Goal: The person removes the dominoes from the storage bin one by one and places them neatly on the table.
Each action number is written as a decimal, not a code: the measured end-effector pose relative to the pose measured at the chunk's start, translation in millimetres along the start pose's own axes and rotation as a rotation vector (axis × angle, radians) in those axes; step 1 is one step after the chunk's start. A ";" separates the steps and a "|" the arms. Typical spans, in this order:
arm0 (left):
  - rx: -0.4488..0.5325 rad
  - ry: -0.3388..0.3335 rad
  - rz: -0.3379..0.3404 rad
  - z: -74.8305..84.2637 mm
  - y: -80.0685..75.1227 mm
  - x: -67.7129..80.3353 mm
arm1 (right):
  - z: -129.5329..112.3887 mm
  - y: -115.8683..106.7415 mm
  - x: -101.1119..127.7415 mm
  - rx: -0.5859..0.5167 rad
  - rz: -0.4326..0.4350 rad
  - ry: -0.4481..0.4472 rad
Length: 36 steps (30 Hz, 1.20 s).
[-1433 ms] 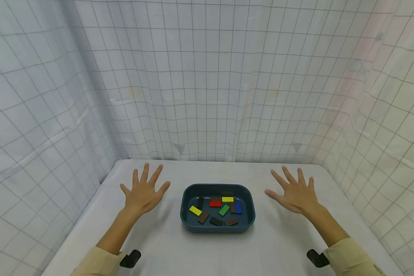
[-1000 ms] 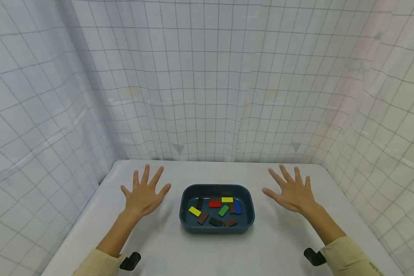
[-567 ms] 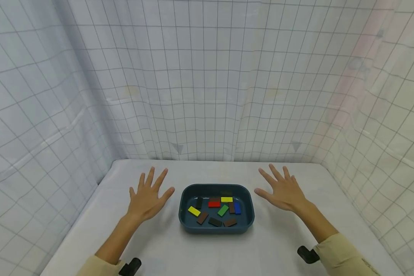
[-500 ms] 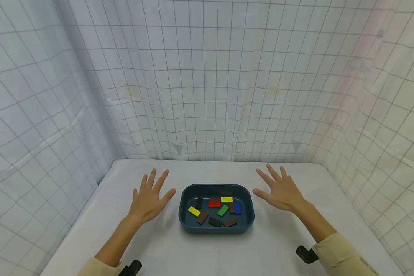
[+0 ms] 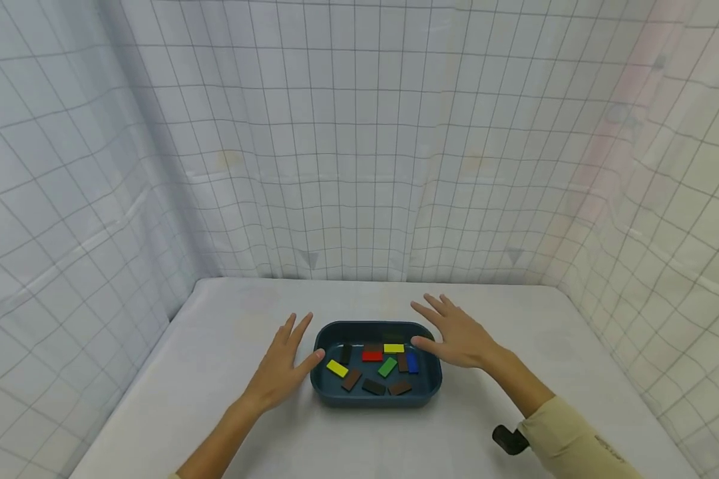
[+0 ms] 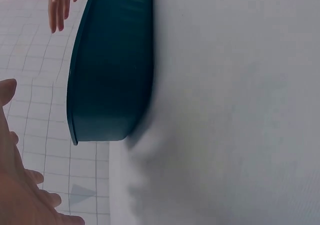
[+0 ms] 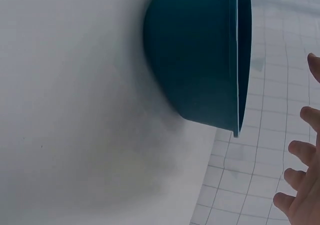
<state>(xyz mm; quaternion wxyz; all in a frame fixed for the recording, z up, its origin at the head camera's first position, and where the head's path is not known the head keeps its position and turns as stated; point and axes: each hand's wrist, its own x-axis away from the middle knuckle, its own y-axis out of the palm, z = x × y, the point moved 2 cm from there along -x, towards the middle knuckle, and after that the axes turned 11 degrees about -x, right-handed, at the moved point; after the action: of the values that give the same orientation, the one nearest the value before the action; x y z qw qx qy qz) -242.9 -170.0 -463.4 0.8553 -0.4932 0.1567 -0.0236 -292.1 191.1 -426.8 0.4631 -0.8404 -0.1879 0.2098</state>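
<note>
Both hands are flanking the tray (image 5: 376, 398), its long axis running between them: left hand (image 5: 283, 370) and right hand (image 5: 458, 338) both spread open, holding nothing, right one nearer.

table (image 5: 228, 399): white cloth cover | backdrop (image 5: 359, 146): pale gridded sheets on three sides; creased

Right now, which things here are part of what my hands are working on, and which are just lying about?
In hand:
- dark teal tray, with the left hand at its left rim and the right hand over its right rim, both flat and gripping nothing
- small coloured blocks in it: yellow block, red block, green block, blue block, and several brown ones

Just there:
- white table
- gridded curtain
</note>
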 end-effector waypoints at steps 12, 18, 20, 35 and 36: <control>0.344 -0.048 -0.021 15.2 30.5 15.4 | -19.0 34.7 -23.6 -0.167 -0.131 -0.099; 0.564 -0.122 -0.023 22.3 39.6 20.4 | -24.7 53.8 -36.1 -0.264 -0.200 -0.157; 0.639 -0.147 -0.026 22.3 42.2 21.6 | -25.5 60.6 -39.8 -0.286 -0.211 -0.163; 0.880 -0.295 -0.070 14.0 50.8 29.7 | -24.7 96.2 -54.2 -0.381 -0.333 -0.206; 0.882 -0.296 -0.076 13.9 50.5 30.2 | -25.2 97.8 -54.3 -0.367 -0.345 -0.214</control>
<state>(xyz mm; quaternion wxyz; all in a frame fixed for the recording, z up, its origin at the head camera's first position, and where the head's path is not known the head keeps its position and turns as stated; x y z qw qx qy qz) -216.0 -138.4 -507.3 0.9951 -0.0861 -0.0102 -0.0485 -312.7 96.9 -488.7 0.3092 -0.8389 -0.4109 0.1780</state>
